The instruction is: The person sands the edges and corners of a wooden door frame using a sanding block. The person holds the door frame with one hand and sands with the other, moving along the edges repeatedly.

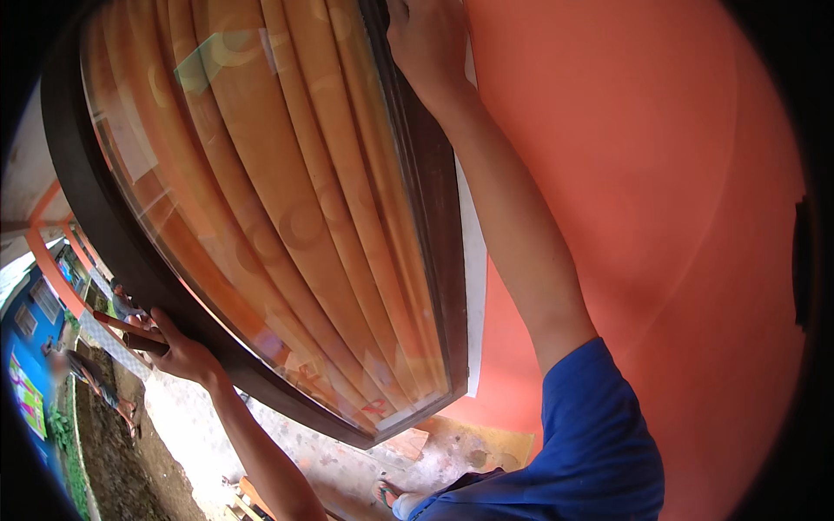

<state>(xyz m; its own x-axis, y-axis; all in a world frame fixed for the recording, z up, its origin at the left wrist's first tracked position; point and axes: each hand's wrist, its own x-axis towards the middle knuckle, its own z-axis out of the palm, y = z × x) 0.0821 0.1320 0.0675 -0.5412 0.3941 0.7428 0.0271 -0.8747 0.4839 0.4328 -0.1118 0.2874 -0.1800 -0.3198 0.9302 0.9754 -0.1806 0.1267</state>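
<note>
A dark brown wooden window frame (124, 215) with a large glass pane (287, 195) fills the middle of the view. Orange curtain folds show through the glass, along with reflections and small red marks near its lower corner. At the frame's left side, my left hand (186, 358) grips a thin reddish-brown stick (120, 321) and a short dark cylindrical piece (144, 344); what they belong to is unclear. My right hand (430, 39) reaches up against the frame's right side. Its fingers are partly cut off by the top edge, and whether it holds anything is hidden.
An orange wall (619, 195) stands close on my right. Below are a stained floor (339, 465), a flat board (407, 443), wood pieces (251, 501) and a sandalled foot (388, 493). Off to the left, one person (127, 303) sits and another (98, 378) stands on bare ground.
</note>
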